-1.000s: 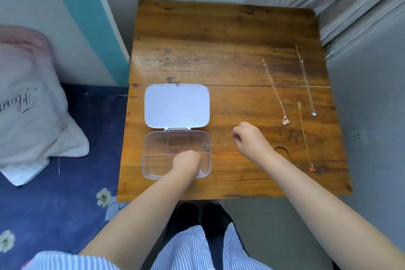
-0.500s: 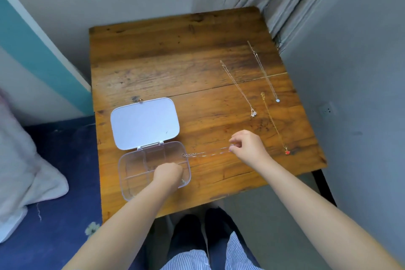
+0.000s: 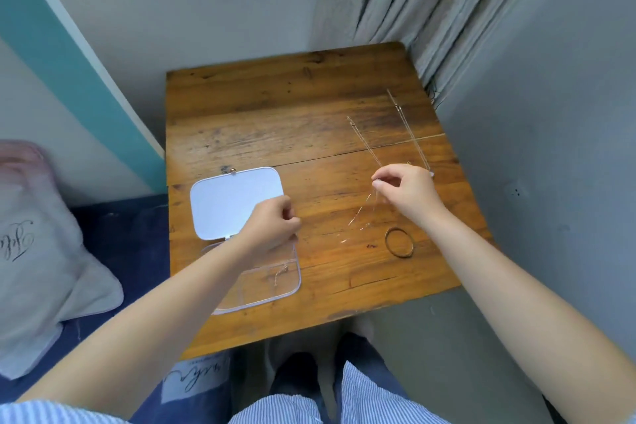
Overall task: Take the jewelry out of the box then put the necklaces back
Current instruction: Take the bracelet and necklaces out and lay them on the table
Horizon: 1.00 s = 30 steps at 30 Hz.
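Observation:
A clear plastic jewelry box [image 3: 289, 289] lies open at the table's near left, its white lid [image 3: 234, 200] flat behind it. My left hand [image 3: 272, 227] presses with closed fingers on the box's far right rim. A short piece of chain [image 3: 280, 274] lies inside the box. My right hand [image 3: 406, 189] pinches one end of a thin necklace [image 3: 358, 217], held above the table to the right of the box; the chain hangs down and its low end touches the wood. Two more necklaces [image 3: 366, 144] [image 3: 409, 131] lie stretched out further back.
A gold bangle [image 3: 399, 242] lies on the wooden table [image 3: 275, 113] just below my right hand. Grey curtains [image 3: 430, 10] and a wall close off the right side. A pillow [image 3: 41, 251] lies on blue bedding at the left.
My right hand has lifted and moved back and right, drawing the necklace fully out of the box. My left hand shifted from the box's right part to its far right rim. The view turned.

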{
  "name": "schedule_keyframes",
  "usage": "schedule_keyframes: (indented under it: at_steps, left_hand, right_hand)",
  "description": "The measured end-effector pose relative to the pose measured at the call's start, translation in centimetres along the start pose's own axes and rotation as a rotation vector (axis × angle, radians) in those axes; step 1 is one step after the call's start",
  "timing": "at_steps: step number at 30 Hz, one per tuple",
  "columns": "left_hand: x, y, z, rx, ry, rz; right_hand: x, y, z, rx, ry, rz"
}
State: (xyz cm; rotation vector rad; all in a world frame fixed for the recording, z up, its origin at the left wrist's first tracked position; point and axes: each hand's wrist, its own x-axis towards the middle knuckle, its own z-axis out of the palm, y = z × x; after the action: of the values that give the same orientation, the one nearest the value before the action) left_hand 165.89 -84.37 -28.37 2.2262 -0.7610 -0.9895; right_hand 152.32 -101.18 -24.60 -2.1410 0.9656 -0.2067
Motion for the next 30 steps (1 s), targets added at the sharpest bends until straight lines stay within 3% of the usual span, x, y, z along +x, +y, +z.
schedule_keyframes:
  at_steps: [4, 7, 15, 20, 24, 30]
  left_hand:
    - [2.5, 4.3, -1.2, -0.379, 0.087, -0.065]
    - [5.5, 7.7, -1.8, -0.523, 0.167, -0.094]
    - [17.2, 16.2, -3.6, -0.595, 0.519, -0.054]
    - [24.6, 18.7, -3.8, -0.444, 0.686, 0.071]
    - [29.8, 17.3, -0.8, -0.358, 0.615, 0.004]
    - [31.5, 12.3, 6.0, -0.028, 0.440, -0.141]
  right_hand:
    - [3.7, -1.1, -3.1, 0.019, 0.013, -0.039]
    - [7.9, -1.2, -5.3, 0.017, 0.025, -0.072]
    - [22.6, -0.2, -10.3, 0.028, 0.052, -0.201]
    - [27.7, 1.9, -9.0, -0.030, 0.034, -0.360]
    - [28.7, 6.9, -5.9, -0.066, -0.035, -0.302]
    - [25.0, 15.0, -1.4, -0.116, -0.215, -0.167]
